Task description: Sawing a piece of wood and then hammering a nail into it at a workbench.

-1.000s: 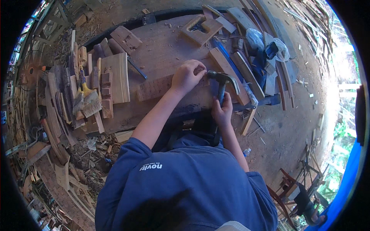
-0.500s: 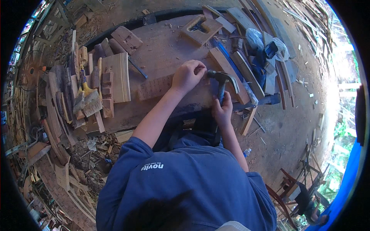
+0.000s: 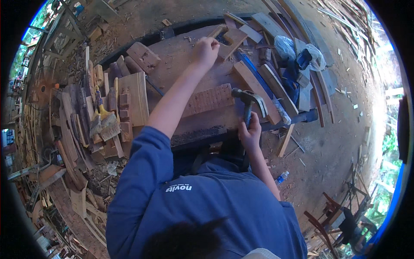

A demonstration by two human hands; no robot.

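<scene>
My right hand (image 3: 250,131) grips the handle of a claw hammer (image 3: 248,96), its head held up by the right end of a reddish wooden board (image 3: 209,101). Rows of small dark marks run along that board; whether they are nails or holes is too small to tell. Over the far part of the bench, my left hand (image 3: 207,51) is at the left side of a wooden box (image 3: 235,39) with small dark pieces inside. Its fingers are curled together, and anything between them is hidden.
On the workbench (image 3: 172,47), two brushes (image 3: 105,123) lie on stacked wood offcuts at the left. Long boards (image 3: 256,93), a blue bar and plastic bags (image 3: 284,47) crowd the right side. Wood scraps cover the floor at left.
My left hand has moved from above the marked board, away from me, to the wooden box. More of the board now shows. The hammer stays in nearly the same place.
</scene>
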